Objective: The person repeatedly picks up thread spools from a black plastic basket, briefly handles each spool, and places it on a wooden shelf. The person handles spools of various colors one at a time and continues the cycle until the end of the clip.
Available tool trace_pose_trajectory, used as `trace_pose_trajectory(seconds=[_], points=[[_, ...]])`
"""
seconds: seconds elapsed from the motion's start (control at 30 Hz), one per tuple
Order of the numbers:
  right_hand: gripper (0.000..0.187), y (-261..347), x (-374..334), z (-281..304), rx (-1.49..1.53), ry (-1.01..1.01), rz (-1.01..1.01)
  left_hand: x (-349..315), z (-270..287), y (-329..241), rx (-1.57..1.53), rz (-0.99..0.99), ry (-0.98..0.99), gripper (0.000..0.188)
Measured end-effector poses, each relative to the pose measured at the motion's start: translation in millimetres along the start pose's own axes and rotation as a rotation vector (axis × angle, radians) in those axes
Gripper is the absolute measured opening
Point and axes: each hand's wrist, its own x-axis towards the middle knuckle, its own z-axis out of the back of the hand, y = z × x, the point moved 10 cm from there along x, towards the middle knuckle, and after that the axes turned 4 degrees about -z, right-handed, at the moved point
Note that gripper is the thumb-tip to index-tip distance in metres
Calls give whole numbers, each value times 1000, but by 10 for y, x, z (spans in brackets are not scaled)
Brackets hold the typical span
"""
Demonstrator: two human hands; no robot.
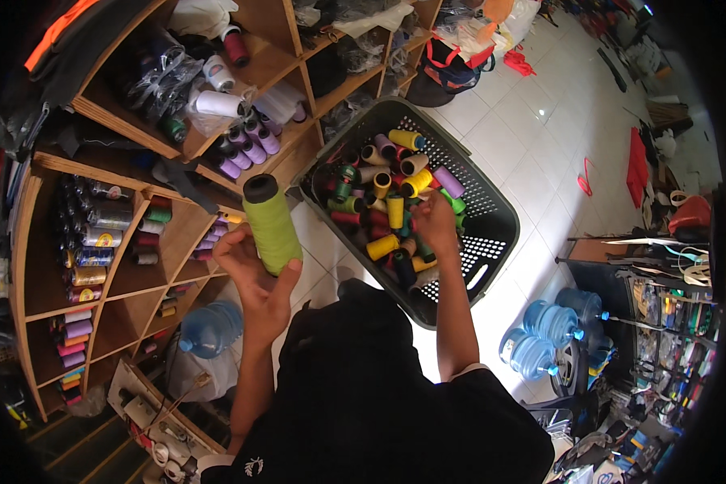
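Observation:
My left hand is wrapped round a lime-green thread cone, which stands nearly upright with its dark end at the top. It is raised beside the wooden shelves, left of a dark plastic basket with perforated sides. Inside the basket lies a jumble of thread spools, among them a yellow spool, a purple spool and a dark green spool. Over the basket's right half is my right hand, its fingers bent and drawn together among the spools. Whatever they grip, if anything, is hidden.
A wooden shelf unit fills the left, its compartments holding spools, including several lilac spools. Blue water jugs stand at the right, another jug at the left. Bags lie beyond the basket on the tiled floor.

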Motion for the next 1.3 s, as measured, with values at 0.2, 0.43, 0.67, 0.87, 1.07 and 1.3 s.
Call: trace_pose_trajectory(seconds=[0.2,0.43,0.67,0.87,1.07,1.3], points=[[15,-117,-15,94,-2,79,-20,94,19,58,-137,48,-3,67],[28,1752,-625,78,491,258,274,124,-106,43,-169,56,21,65],[24,2336,-848,-18,608,237,444,101,-168,-54,-105,-21,20,64],[8,2349,-873,-242,706,395,393,74,-47,-108,109,-100,9,60],[4,2471,-1072,-435,757,807,375,68,159,-113,283,-167,-55,59],[3,2405,-1069,-485,965,943,204,63,208,-200,390,-164,-117,62]])
